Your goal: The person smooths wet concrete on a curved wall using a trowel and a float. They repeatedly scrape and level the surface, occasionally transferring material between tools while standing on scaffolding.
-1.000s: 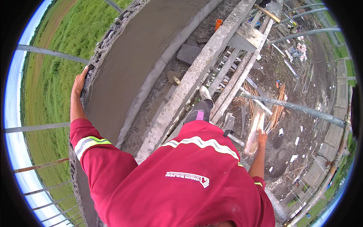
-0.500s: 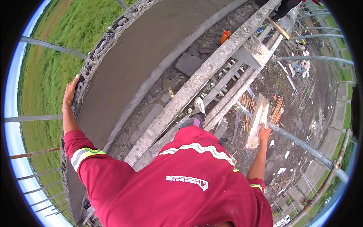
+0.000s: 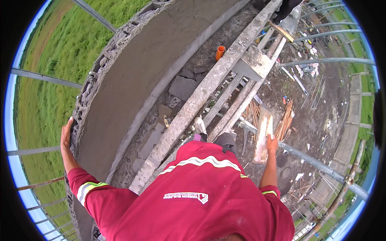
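Observation:
My left hand (image 3: 66, 134) rests on the rough top edge of a curved wall (image 3: 116, 92), with fingers stretched along it. The wall's inner face is coated in smooth grey-brown plaster. In my right hand (image 3: 272, 145), out to the right, is a long wooden float (image 3: 262, 140), its handle strip inside my closed fingers. The float's board is pale and stained, and it hangs over the ground far below. One of my shoes (image 3: 200, 125) stands by the scaffold planks; the other foot is hidden beneath my red jacket (image 3: 201, 188).
Long, mortar-spattered planks (image 3: 209, 86) run diagonally ahead. A metal scaffold pipe (image 3: 317, 162) crosses at the right. An orange pipe stub (image 3: 220, 52) stands between wall and planks. Another person's dark-clothed leg (image 3: 286, 10) shows at the far end. Bamboo-like sticks (image 3: 286, 118) lie below.
The view has shifted, so the wall and planks sit further left and lower. My dark trouser knee now shows beside the planks. Both hands keep their holds on wall edge and float.

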